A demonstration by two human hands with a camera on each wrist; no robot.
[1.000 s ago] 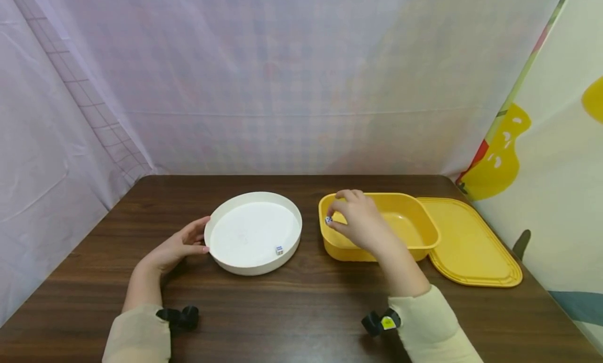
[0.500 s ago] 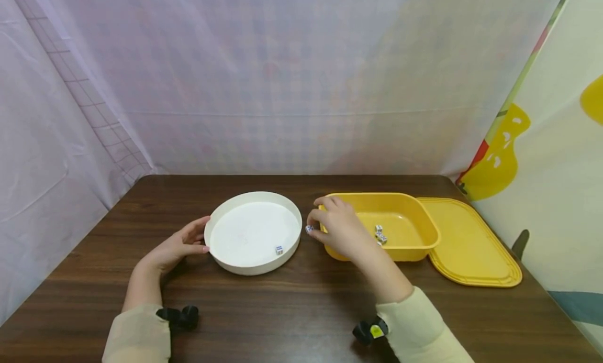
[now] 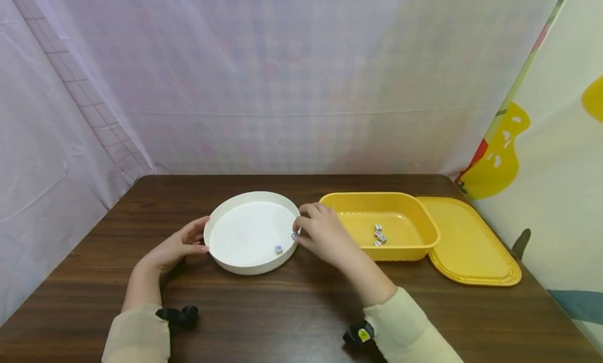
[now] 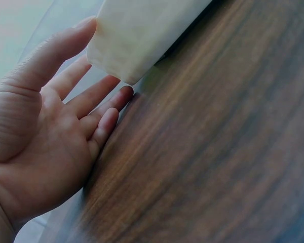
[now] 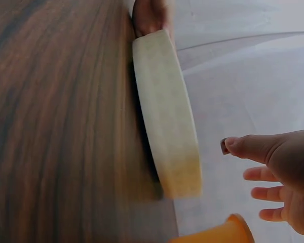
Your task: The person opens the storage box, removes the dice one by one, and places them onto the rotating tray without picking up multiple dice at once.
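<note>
My right hand (image 3: 326, 238) pinches a small white die (image 3: 294, 235) with blue pips between thumb and fingertips, at the right rim of a round white tray (image 3: 247, 229). In the right wrist view the same die (image 5: 224, 147) shows at the thumb tip, raised above the tray's side wall. Another die (image 3: 279, 250) lies inside the tray, near its front right. At the tray's left side rests my left hand (image 3: 179, 249). The left wrist view shows its thumb and extended fingers touching the tray wall (image 4: 137, 40), palm away from it.
Right of the tray stands a yellow rectangular container (image 3: 393, 254) with several dice (image 3: 379, 235) in it. Its yellow lid (image 3: 476, 242) lies flat on the brown wooden table (image 3: 264, 321), partly under the container's right side. A pale curtain (image 3: 301, 90) hangs behind the table.
My right hand has carried the die left, from over the yellow container to the tray's right rim, uncovering the dice in the container. The left hand and tray have stayed put.
</note>
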